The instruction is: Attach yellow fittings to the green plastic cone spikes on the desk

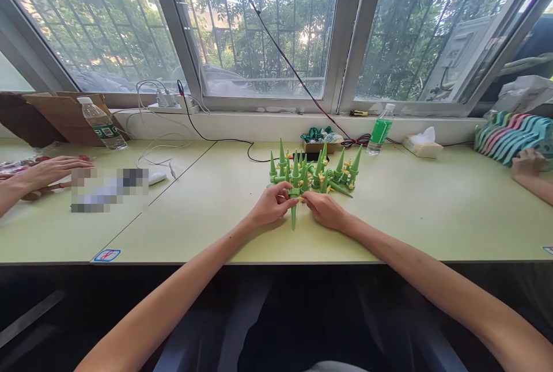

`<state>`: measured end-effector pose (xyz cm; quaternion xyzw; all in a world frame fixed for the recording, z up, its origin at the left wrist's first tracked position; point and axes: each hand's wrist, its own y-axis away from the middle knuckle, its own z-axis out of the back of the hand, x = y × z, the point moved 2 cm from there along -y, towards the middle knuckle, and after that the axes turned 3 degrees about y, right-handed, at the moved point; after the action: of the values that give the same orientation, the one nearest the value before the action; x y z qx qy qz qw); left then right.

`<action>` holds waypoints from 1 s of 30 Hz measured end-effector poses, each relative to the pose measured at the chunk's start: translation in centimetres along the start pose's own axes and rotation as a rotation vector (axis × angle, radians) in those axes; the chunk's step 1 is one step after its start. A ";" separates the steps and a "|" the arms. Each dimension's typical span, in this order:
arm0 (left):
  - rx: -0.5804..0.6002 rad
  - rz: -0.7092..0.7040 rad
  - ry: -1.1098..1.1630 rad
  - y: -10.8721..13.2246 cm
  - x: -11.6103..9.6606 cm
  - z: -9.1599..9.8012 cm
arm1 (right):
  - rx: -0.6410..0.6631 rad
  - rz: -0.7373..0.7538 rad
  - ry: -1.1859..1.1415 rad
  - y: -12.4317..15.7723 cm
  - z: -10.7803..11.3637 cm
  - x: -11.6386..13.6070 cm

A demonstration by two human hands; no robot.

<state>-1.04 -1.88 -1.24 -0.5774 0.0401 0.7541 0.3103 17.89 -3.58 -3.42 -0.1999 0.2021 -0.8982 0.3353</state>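
My left hand point(272, 204) is closed around a green cone-shaped piece point(294, 216), its tip pointing down toward the table's front edge. Close beside it on the right, my right hand point(325, 209) pinches a small yellow part point(301, 200) at the side of the green piece. Just behind both hands stands a cluster of similar green cones point(324, 170), most upright and some lying over, with small yellow parts on them. My fingers partly cover the held piece.
Behind the cones are a small box point(319, 144), a green-labelled bottle point(381, 130) and a tissue box point(422, 144). Another bottle point(102, 124) and cables stand back left. Other people's hands rest at far left point(52, 175) and far right, near coloured hangers point(514, 136).
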 end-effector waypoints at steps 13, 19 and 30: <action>0.006 0.130 0.269 -0.5 -0.1 0.1 | -0.119 -0.087 -0.246 -0.4 0.5 0.3; 0.059 0.114 0.215 -0.3 -0.1 0.0 | -0.110 -0.118 -0.313 -0.4 0.4 0.2; -0.013 0.001 0.108 -0.2 -0.3 -0.3 | -0.095 -0.231 -0.448 -0.7 0.6 0.5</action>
<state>-0.65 -1.99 -0.99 -0.6195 0.0521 0.7221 0.3034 17.44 -3.58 -2.46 -0.4311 0.1406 -0.8534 0.2569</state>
